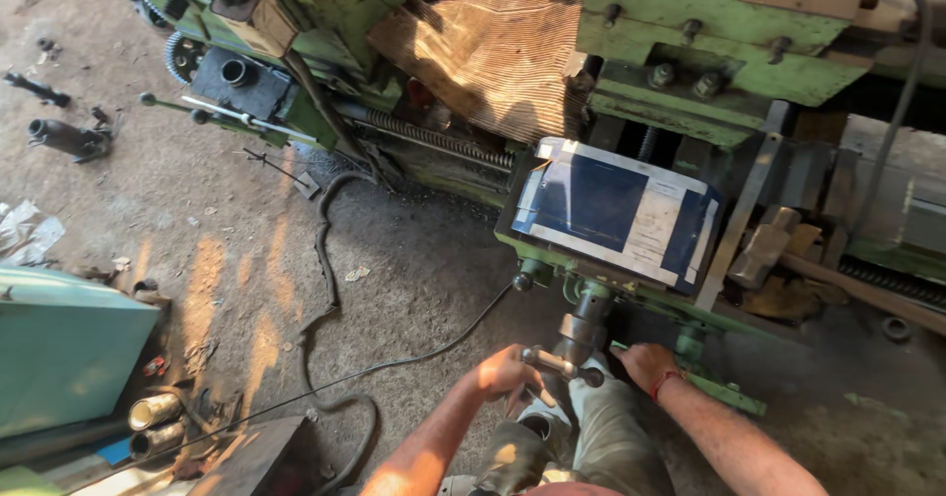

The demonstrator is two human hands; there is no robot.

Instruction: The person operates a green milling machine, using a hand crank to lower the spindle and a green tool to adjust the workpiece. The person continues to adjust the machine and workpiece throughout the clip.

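My left hand (506, 372) grips one end of a short metal crank handle (564, 364) at the front of a green lathe (680, 53). My right hand (645, 364), with a red thread on its wrist, rests just right of that handle on the green carriage edge (724, 395). The handle sits on a grey steel hub (583, 327) below a dark blue and white rectangular can (616, 210) lying on the carriage. My trouser legs show beneath both hands.
A hammer (764, 248) lies on the machine to the right. A ribbed wooden board (493, 53) leans on the lathe bed. Black cables (330, 260) snake over the dirt floor. A teal metal box (64, 348) and two pipe ends (153, 425) stand at left.
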